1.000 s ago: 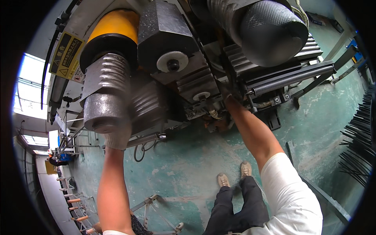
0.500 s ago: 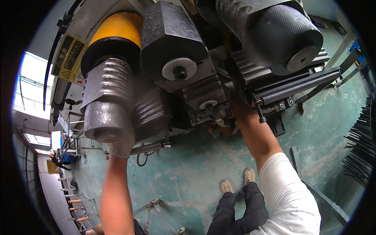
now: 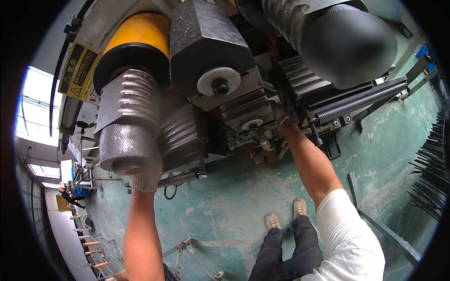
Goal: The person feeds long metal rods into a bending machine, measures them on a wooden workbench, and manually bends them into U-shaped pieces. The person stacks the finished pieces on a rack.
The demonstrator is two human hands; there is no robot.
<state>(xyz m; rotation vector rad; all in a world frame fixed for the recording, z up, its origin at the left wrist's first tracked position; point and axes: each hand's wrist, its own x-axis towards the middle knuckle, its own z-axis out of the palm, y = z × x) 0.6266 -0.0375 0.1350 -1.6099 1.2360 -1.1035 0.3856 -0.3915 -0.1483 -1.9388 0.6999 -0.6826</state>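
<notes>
My left hand (image 3: 146,179), in a pale knit glove, reaches up behind the lower end of a ridged, knurled steel cylinder (image 3: 129,145). The cylinder hides its fingers. My right hand (image 3: 284,122) reaches into the dark gap right of the machine's middle block, next to a ribbed metal piece (image 3: 246,110). Its fingers are lost in shadow and blur, so what it touches cannot be made out. Between my arms hangs a dark angular steel block (image 3: 208,51) with a round washer and bolt (image 3: 219,82). A second ridged cylinder (image 3: 286,23) sits upper right, its end covered by a grey blur.
A yellow roller (image 3: 140,33) and a warning sign (image 3: 79,70) are at upper left. A coil spring (image 3: 361,104) runs along the right side of the machine. Dark rods (image 3: 429,168) lie at far right. A person (image 3: 70,199) is far off at left.
My right hand has drawn back slightly toward me, showing more of the wrist. My left hand stays behind the cylinder. The view has shifted a little.
</notes>
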